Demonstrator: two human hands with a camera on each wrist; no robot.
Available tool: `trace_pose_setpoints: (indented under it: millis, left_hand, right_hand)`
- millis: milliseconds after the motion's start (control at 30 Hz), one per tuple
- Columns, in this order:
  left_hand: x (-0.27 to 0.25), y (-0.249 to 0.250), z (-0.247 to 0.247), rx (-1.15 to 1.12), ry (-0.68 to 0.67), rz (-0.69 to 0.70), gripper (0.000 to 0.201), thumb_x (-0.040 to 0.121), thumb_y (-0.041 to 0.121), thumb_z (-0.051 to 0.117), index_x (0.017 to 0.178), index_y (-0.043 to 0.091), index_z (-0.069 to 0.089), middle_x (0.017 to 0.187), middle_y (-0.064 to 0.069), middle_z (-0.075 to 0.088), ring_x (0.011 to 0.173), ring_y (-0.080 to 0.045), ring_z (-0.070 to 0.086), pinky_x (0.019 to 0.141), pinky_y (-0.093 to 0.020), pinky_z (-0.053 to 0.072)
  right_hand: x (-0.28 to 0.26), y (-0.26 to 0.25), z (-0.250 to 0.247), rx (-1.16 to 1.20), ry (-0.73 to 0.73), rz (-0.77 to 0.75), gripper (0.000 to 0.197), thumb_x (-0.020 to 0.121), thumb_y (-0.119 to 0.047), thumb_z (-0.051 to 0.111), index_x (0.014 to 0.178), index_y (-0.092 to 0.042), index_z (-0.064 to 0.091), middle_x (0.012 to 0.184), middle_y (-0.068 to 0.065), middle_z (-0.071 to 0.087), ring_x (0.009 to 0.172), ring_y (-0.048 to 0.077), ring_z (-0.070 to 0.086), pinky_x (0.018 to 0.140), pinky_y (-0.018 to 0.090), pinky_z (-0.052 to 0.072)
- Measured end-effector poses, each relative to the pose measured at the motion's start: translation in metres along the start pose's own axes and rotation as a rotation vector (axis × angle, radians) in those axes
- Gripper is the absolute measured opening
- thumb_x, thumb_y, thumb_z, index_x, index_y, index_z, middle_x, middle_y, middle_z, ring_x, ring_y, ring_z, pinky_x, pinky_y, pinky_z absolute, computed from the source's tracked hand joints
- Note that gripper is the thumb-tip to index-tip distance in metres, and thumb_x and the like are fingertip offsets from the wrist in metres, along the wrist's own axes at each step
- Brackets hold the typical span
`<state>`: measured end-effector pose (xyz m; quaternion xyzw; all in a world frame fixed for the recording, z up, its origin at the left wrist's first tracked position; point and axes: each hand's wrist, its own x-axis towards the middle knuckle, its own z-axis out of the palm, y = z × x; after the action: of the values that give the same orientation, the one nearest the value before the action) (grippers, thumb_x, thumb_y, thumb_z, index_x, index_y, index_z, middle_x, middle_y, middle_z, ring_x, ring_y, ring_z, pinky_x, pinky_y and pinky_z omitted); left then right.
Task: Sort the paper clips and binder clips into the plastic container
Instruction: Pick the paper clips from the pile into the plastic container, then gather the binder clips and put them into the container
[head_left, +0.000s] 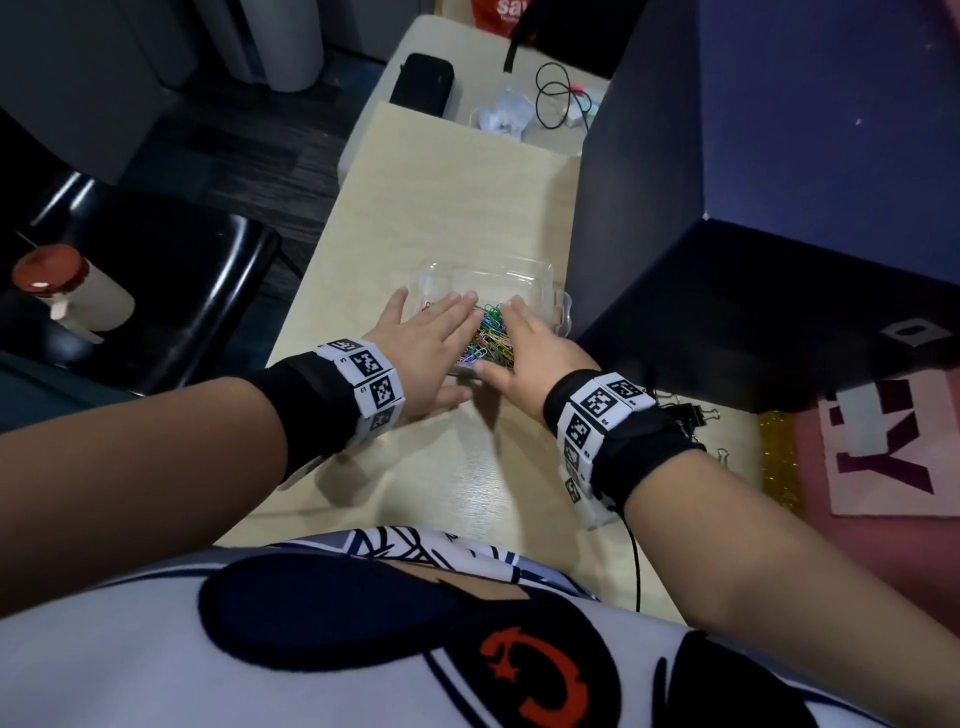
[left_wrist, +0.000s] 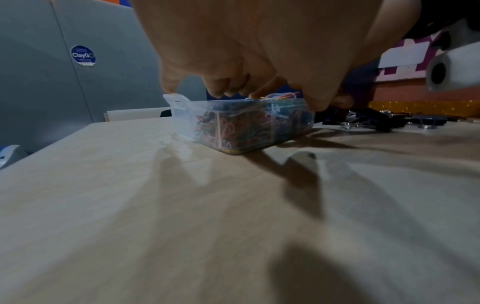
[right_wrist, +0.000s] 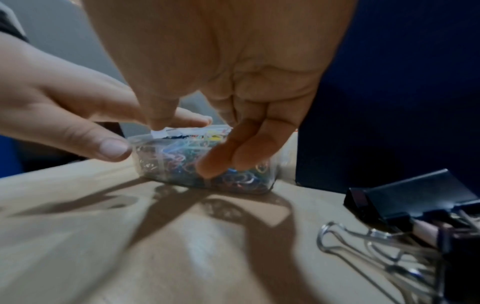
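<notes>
Clearly light and thin-walled, the plastic container (head_left: 563, 306) on the tabletop (head_left: 441, 208), full of slippery paper clips (head_left: 491, 332). Left hand (head_left: 426, 348) and right hand (head_left: 524, 348) flat over it, grip wide, holding nothing. Best taken by both side walls. Binder clips (right_wrist: 405, 207) beside right wrist.

The container (left_wrist: 241, 123) is clear, glossy plastic; the table (head_left: 447, 218) pale matt wood-grain; binder clips (right_wrist: 415, 207) matt black metal with shiny wire handles.

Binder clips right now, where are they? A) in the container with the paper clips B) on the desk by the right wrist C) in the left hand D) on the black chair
B: the black binder clips lie on the desk, outside the plastic container.
</notes>
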<state>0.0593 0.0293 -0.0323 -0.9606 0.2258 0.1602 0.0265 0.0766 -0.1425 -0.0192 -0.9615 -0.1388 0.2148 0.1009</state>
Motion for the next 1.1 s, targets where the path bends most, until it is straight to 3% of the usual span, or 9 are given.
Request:
trace_pose_setpoints:
  millis: [167,233,367,433,533,633,833,1000,1100]
  left_hand:
    - [0.0,-0.006,0.006,0.043,-0.064,-0.005,0.088,0.09,0.064,0.033,0.151,0.014,-0.006,0.16,-0.001,-0.013,0.147,-0.014,-0.006,0.113,-0.058,-0.002]
    - [-0.001,-0.007,0.005,0.04,-0.065,-0.011,0.088,0.09,0.064,0.034,0.151,0.014,-0.006,0.16,-0.001,-0.013,0.147,-0.014,-0.006,0.113,-0.058,-0.002]
    - [-0.003,-0.007,0.006,0.038,-0.021,-0.056,0.089,0.09,0.064,0.033,0.151,0.013,-0.007,0.16,-0.002,-0.013,0.147,-0.015,-0.006,0.114,-0.058,0.0]
    - [-0.004,-0.008,0.008,0.047,-0.019,-0.074,0.089,0.09,0.065,0.032,0.151,0.013,-0.005,0.159,-0.003,-0.013,0.147,-0.015,-0.007,0.114,-0.059,0.001]
    - [-0.004,-0.008,0.01,0.045,-0.03,-0.069,0.089,0.089,0.067,0.032,0.151,0.013,-0.003,0.159,-0.003,-0.014,0.147,-0.015,-0.009,0.114,-0.059,0.001]
    - [-0.003,-0.009,0.008,0.048,-0.05,-0.071,0.089,0.089,0.066,0.03,0.151,0.013,-0.005,0.159,-0.003,-0.015,0.147,-0.015,-0.009,0.114,-0.059,0.0]
    - [-0.009,-0.008,0.01,0.001,0.118,0.05,0.082,0.091,0.057,0.04,0.152,0.013,0.008,0.161,-0.004,0.0,0.148,-0.017,0.003,0.115,-0.057,0.005]
    - [-0.008,0.0,0.018,0.085,-0.032,0.077,0.085,0.092,0.062,0.031,0.151,0.014,-0.006,0.16,-0.003,-0.013,0.147,-0.016,-0.008,0.115,-0.059,-0.003]
    - [-0.008,0.001,0.011,0.035,0.059,0.073,0.081,0.09,0.057,0.043,0.151,0.014,0.013,0.16,-0.006,0.004,0.147,-0.02,0.01,0.113,-0.058,0.008]
  right_hand:
    - [-0.001,0.002,0.0,-0.068,-0.111,-0.047,0.078,0.093,-0.056,0.042,0.153,-0.02,0.008,0.161,-0.007,-0.006,0.144,0.02,0.026,0.112,0.034,0.029]
    - [-0.002,0.004,-0.003,-0.071,-0.078,-0.053,0.073,0.094,-0.053,0.043,0.152,-0.019,0.016,0.161,-0.005,0.006,0.143,0.017,0.028,0.111,0.034,0.032]
    - [-0.006,0.003,-0.006,-0.036,0.084,0.013,0.063,0.092,-0.048,0.049,0.144,-0.016,0.033,0.147,0.001,0.035,0.122,0.024,0.05,0.092,0.037,0.047]
    - [-0.007,0.0,-0.006,-0.017,0.118,-0.006,0.061,0.093,-0.047,0.048,0.143,-0.016,0.034,0.148,-0.001,0.032,0.123,0.023,0.05,0.093,0.038,0.047]
    - [-0.002,-0.001,-0.004,-0.035,0.015,-0.074,0.067,0.094,-0.051,0.045,0.15,-0.02,0.023,0.159,-0.007,0.013,0.139,0.016,0.033,0.108,0.036,0.036]
    - [0.001,-0.001,-0.004,-0.075,-0.049,-0.065,0.07,0.094,-0.053,0.044,0.15,-0.019,0.021,0.16,-0.007,0.011,0.142,0.016,0.029,0.11,0.037,0.033]
    - [-0.009,-0.003,-0.007,-0.052,0.137,0.141,0.05,0.092,-0.048,0.049,0.129,-0.013,0.047,0.132,0.007,0.041,0.107,0.031,0.058,0.079,0.037,0.048]
    - [-0.014,-0.002,0.002,-0.031,0.05,0.086,0.055,0.091,-0.047,0.052,0.133,-0.012,0.044,0.141,0.006,0.035,0.112,0.031,0.056,0.086,0.039,0.049]
    - [-0.018,-0.002,-0.002,-0.028,0.122,0.128,0.047,0.091,-0.042,0.052,0.128,-0.013,0.046,0.135,0.007,0.038,0.104,0.032,0.059,0.077,0.037,0.049]
